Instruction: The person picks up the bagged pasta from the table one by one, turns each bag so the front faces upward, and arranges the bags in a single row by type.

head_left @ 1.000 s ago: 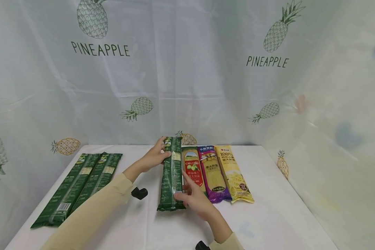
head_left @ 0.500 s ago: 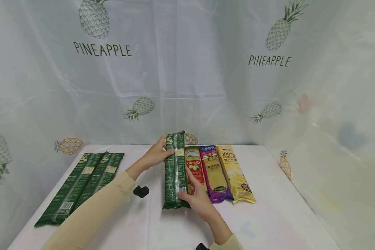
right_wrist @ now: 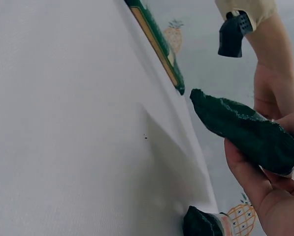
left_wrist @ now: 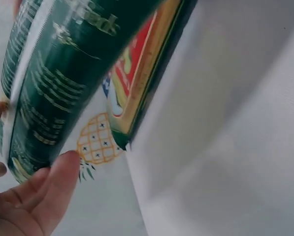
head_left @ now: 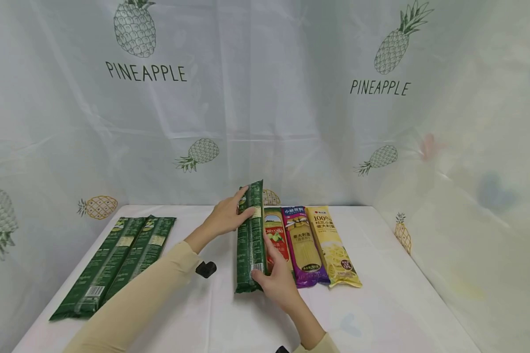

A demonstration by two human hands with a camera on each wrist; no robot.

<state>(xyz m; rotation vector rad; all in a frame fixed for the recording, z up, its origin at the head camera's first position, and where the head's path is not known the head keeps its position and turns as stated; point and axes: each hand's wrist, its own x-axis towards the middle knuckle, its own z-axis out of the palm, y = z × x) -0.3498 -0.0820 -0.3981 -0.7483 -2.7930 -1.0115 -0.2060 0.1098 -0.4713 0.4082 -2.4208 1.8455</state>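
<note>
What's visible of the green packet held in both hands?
The green packet is long, in glossy plastic-looking film with crimped ends, a lengthwise seam, pale print and a barcode near its lower end. Tilted, it is held above the table, partly hiding the red-labelled packet. The left hand grips its upper part, the right hand its lower.

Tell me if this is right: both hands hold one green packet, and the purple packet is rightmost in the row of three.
Wrong on position: the head view shows the yellow packet rightmost, with the purple packet in the middle. The left hand and right hand do hold one green packet.
</note>
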